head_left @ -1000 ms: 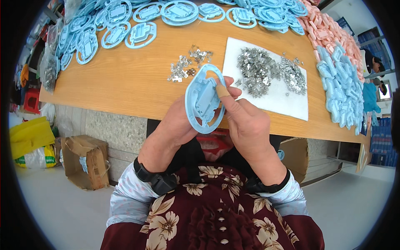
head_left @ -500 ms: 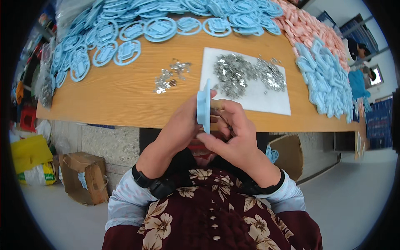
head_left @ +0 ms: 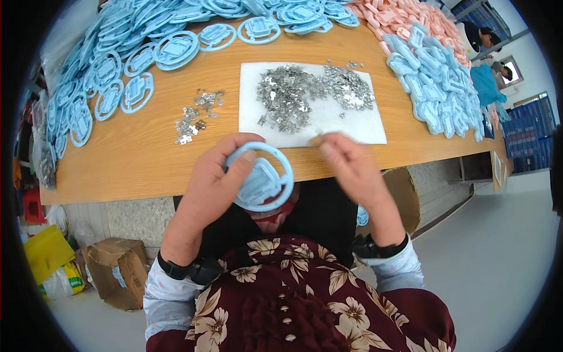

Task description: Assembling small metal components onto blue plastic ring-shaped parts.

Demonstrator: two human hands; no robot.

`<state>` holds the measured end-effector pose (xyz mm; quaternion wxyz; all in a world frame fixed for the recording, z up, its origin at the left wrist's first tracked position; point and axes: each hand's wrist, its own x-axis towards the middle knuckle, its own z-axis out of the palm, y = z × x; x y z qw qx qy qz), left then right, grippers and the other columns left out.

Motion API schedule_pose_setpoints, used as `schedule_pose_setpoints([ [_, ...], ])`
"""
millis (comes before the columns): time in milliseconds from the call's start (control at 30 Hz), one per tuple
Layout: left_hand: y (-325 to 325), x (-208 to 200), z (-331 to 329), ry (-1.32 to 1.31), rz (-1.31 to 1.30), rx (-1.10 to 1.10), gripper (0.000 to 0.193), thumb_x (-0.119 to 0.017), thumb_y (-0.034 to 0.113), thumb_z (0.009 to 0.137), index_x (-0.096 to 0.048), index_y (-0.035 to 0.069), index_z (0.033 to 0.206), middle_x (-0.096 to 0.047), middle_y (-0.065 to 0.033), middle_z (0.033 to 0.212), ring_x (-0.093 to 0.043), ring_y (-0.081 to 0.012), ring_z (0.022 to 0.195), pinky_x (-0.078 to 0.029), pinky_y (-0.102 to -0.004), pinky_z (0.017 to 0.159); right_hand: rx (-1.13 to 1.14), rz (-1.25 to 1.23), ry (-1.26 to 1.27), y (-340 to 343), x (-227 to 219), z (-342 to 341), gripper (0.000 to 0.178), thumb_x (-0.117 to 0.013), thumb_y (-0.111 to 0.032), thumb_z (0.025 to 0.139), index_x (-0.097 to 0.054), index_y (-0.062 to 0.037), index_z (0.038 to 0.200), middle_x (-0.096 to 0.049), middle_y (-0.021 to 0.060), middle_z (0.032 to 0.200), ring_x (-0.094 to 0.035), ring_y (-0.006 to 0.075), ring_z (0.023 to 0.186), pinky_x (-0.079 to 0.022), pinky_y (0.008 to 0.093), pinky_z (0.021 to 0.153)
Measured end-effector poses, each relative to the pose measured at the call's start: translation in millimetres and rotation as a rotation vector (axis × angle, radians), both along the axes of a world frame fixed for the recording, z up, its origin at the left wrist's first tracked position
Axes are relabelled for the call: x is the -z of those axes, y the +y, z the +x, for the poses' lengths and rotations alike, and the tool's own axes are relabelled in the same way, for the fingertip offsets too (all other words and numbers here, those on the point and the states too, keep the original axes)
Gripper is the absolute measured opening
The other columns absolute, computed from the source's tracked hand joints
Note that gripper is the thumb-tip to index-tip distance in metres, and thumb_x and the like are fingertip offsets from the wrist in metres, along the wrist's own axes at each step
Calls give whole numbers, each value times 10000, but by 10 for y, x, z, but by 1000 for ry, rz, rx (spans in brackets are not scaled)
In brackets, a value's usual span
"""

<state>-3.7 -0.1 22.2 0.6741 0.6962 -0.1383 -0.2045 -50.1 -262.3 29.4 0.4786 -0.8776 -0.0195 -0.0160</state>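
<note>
My left hand [head_left: 212, 183] grips a light blue plastic ring-shaped piece [head_left: 260, 183] with a raised block inside it, thumb laid over its upper left part. The piece is tilted up in front of the table's near edge, its flat face toward me. To its right, my right hand [head_left: 356, 169] is over the near edge of a white foam sheet [head_left: 366, 132], thumb and forefinger brought together. Something small and pale shows at those fingertips, too blurred to name. A heap of small shiny metal pieces [head_left: 286, 100] lies on the sheet just beyond.
More metal pieces [head_left: 350, 89] lie at the sheet's right, and a small scatter [head_left: 189, 124] is on the wooden table [head_left: 146, 158]. Blue ring pieces [head_left: 135, 35] pile up far left, blue elongated parts [head_left: 437, 88] and pink parts [head_left: 404, 23] at right. A cardboard box [head_left: 117, 273] stands lower left.
My hands, close together on the blue piece before, are now apart. The piece has turned from edge-on to face me, and my right hand has moved right to the sheet. The view has shifted.
</note>
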Motion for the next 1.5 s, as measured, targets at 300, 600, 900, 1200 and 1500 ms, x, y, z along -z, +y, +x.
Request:
schedule_pose_setpoints([
  [300, 24, 131, 127, -47, 37, -127, 362, -608, 207, 1023, -606, 23, 1335, -686, -56, 1123, -622, -93, 985, -507, -266, 868, 157, -647, -183, -677, 327, 566, 160, -739, -139, 877, -711, 1, 950, -685, 139, 821, -635, 233, 716, -508, 343, 670],
  [600, 110, 32, 114, 165, -71, -128, 390, -574, 63, 960, -559, -2, 1344, -681, -74, 1127, -634, -105, 1021, -514, -274, 904, 314, -173, -29, -593, 260, 503, 144, -667, -151, 962, -692, -10, 965, -678, 28, 820, -592, 123, 727, -473, 293, 679],
  [900, 163, 215, 140, 144, -126, -117, 411, -634, 99, 979, -488, -30, 1341, -671, -111, 1150, -663, -118, 975, -547, -264, 838, -7, 164, -4, 549, -29, 335, 135, -698, -129, 941, -686, -2, 984, -670, 12, 865, -576, 93, 767, -483, 282, 699],
  [1200, 190, 374, 155, 36, -25, -74, 458, -619, 142, 985, -481, -74, 1365, -669, -121, 1172, -663, -135, 1001, -553, -283, 874, -138, -49, -51, 808, 67, 473, 131, -738, -102, 912, -658, 1, 906, -578, -17, 764, -483, 66, 701, -415, 234, 632],
  [1500, 150, 493, 177, -5, -94, -122, 411, -630, 192, 897, -608, -77, 1207, -718, -187, 1037, -703, -249, 960, -546, -367, 853, -207, -542, -395, 949, 107, 384, 123, -730, -107, 868, -652, -44, 940, -634, 130, 817, -642, 354, 710, -512, 417, 615],
])
